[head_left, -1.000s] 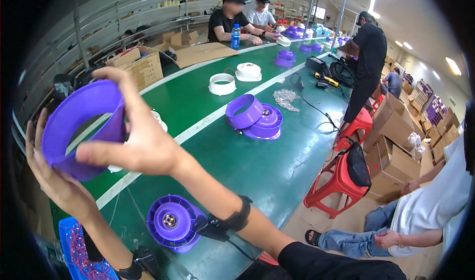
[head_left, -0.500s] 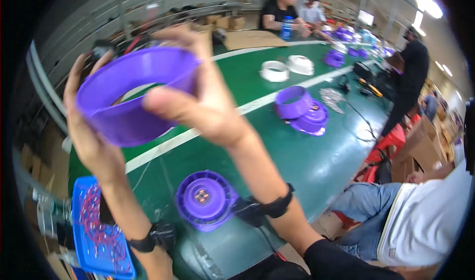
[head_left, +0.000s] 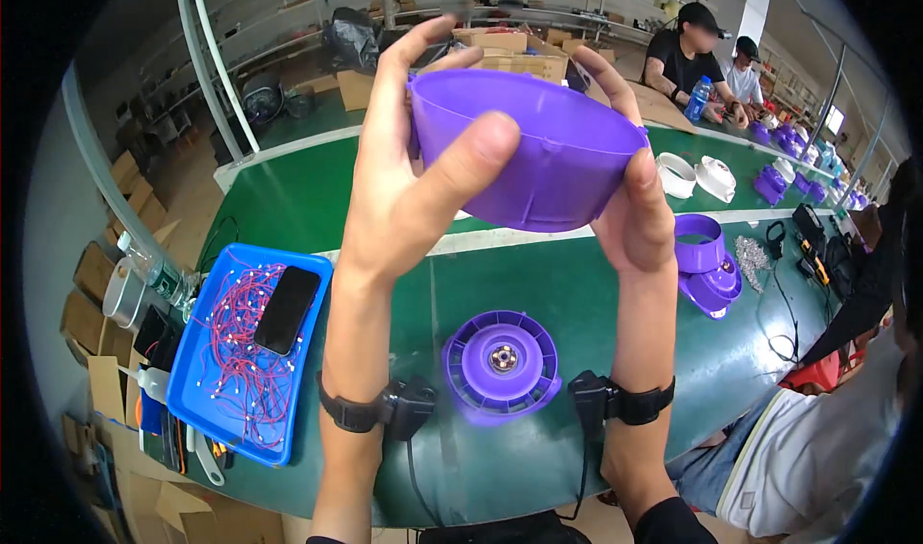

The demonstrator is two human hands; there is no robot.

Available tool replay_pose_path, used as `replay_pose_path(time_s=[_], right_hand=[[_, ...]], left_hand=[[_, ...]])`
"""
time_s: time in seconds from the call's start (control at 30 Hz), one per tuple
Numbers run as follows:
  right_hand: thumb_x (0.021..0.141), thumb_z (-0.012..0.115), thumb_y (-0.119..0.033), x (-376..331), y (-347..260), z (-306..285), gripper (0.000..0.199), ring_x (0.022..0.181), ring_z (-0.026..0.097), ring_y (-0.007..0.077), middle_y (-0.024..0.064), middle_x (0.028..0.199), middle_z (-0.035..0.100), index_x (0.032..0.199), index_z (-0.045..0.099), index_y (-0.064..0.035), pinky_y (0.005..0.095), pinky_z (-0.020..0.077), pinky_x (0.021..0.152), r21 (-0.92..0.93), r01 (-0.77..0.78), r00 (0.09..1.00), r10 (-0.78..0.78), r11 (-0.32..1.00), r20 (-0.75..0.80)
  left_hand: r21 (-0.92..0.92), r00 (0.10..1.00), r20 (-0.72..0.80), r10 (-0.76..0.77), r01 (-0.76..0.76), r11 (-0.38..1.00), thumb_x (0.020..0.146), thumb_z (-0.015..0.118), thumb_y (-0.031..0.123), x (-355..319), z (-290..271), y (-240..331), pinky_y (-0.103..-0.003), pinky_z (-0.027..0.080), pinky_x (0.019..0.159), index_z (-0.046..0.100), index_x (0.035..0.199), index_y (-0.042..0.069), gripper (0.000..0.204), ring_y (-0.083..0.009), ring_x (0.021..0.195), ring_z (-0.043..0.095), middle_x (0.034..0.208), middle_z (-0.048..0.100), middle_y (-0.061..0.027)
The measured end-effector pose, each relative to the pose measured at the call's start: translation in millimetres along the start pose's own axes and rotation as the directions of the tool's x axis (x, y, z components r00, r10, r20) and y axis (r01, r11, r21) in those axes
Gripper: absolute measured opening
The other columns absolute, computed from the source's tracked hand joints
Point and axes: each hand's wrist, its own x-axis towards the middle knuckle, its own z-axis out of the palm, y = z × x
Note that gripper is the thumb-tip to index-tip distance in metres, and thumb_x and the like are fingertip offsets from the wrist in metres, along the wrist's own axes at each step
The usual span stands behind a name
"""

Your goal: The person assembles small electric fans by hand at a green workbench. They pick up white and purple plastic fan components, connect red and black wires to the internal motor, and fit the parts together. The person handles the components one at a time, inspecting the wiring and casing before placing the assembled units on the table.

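Raised above the bench, a purple plastic ring (head_left: 558, 184) with a wide round rim is held between my two hands. My left hand (head_left: 389, 198) grips its left side, the thumb lying across the outer wall and the fingers behind. On the opposite side, my right hand (head_left: 636, 212) closes round the ring's edge with its thumb at the rim. Below them, a round purple slotted housing (head_left: 481, 357) with a metal-coloured centre lies on the green bench. Both wrists wear black straps with small devices and cables.
To the left, a blue tray (head_left: 178, 390) carries red wires and a black phone (head_left: 288, 309). Purple parts (head_left: 700, 246), a pile of small silvery pieces (head_left: 752, 260) and white rings (head_left: 713, 179) lie right. A co-worker (head_left: 685, 59) sits across; another person (head_left: 817, 448) is close at right.
The view has swung left, bringing the tray further into sight. The ring has tipped so its outer wall faces me more, and both hands still hold it.
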Motion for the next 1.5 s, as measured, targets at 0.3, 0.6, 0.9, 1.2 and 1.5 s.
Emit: replay_pose_path(time_s=[0.3, 0.6, 0.9, 1.2, 1.5], right_hand=[[0.084, 0.081, -0.031, 4, -1, 29, 0.090, 0.118, 0.054, 0.0235, 0.0160, 0.128, 0.052, 0.148, 0.026, -0.0017, 0.0363, 0.0459, 0.101, -0.150, 0.037, 0.979, -0.066, 0.988, -0.193], [0.083, 0.083, -0.032, 5, -6, 26, 0.087, 0.117, 0.055, 0.0231, 0.0153, 0.126, 0.053, 0.145, 0.031, -0.0003, 0.0360, 0.0478, 0.099, -0.198, 0.059, 0.973, -0.101, 0.978, -0.210], [0.084, 0.081, -0.034, 6, -11, 35, 0.083, 0.107, 0.059, 0.0212, 0.0164, 0.120, 0.055, 0.141, 0.032, 0.0015, 0.0342, 0.0505, 0.092, -0.137, 0.018, 0.959, -0.056, 0.990, -0.277], [0.083, 0.077, -0.047, 6, 11, 32, 0.087, 0.100, 0.062, 0.0283, 0.0224, 0.109, 0.059, 0.139, 0.032, 0.0028, 0.0380, 0.0498, 0.090, -0.171, 0.059, 0.934, -0.115, 0.983, -0.339], [0.083, 0.075, -0.051, 4, 9, 36, 0.091, 0.116, 0.054, 0.0391, 0.0311, 0.126, 0.049, 0.138, 0.031, 0.0074, 0.0442, 0.0422, 0.101, -0.183, 0.009, 0.938, -0.072, 0.983, -0.338]], left_hand=[[0.169, 0.988, -0.137, 0.077, -0.054, 0.984, 0.078, 0.084, 0.042, 3, 4, -4, -0.038, 0.052, 0.094, 0.038, 0.139, -0.002, 0.088, -0.0274, 0.112, 0.061, 0.127, 0.057, -0.0246], [0.118, 0.987, -0.143, 0.076, -0.060, 0.991, 0.107, 0.037, 0.037, 4, 2, -7, -0.036, 0.038, 0.107, 0.047, 0.135, -0.002, 0.049, -0.0279, 0.127, 0.051, 0.134, 0.054, -0.0227], [0.271, 0.991, 0.020, 0.129, -0.129, 0.954, 0.073, 0.085, 0.041, 3, -4, -5, -0.042, 0.034, 0.112, 0.031, 0.148, 0.000, 0.101, -0.0337, 0.133, 0.044, 0.145, 0.040, -0.0246], [0.241, 0.993, -0.052, 0.104, -0.089, 0.966, 0.100, 0.049, 0.046, 4, 6, -9, -0.038, 0.035, 0.110, 0.035, 0.149, 0.001, 0.068, -0.0252, 0.127, 0.049, 0.145, 0.045, -0.0196], [0.369, 0.988, 0.050, 0.149, -0.156, 0.916, 0.085, 0.071, 0.056, 0, -2, -12, -0.042, 0.034, 0.112, 0.029, 0.152, 0.004, 0.095, -0.0280, 0.133, 0.046, 0.149, 0.042, -0.0174]])
